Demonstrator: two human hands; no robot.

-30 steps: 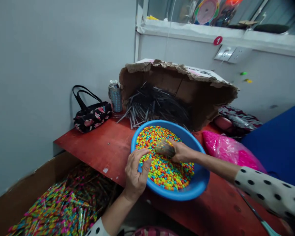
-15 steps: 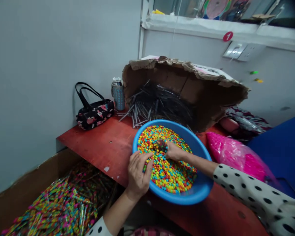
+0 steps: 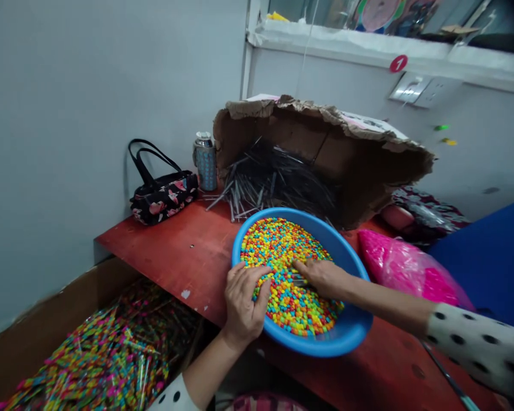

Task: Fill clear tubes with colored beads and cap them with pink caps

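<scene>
A blue plastic basin point(image 3: 355, 260) holds a deep layer of small multicoloured candy-like pellets point(image 3: 282, 242). My left hand point(image 3: 246, 299) rests across its near left rim, thumb and fingers apart and curving over the pellets, with nothing visible between them. Inside the basin, my right hand point(image 3: 321, 275) is low against the pellets, fingers closed round a bundle of thin clear tubes point(image 3: 300, 279). Only a short stretch of the tubes shows; the hand and pellets hide the rest.
Behind the basin, a torn cardboard box point(image 3: 368, 165) lies with loose clear tubes point(image 3: 248, 188) spilling out. A floral handbag point(image 3: 165, 197) and flask point(image 3: 206, 165) stand left, a pink bag point(image 3: 406, 268) right. Filled tubes point(image 3: 98, 359) fill a lower box on the red table's point(image 3: 171, 251) left.
My right hand has shifted right and turned over, tipping the tube bundle down flat among the pellets. The dark bundle end seen before is out of sight. My left hand stays on the rim.
</scene>
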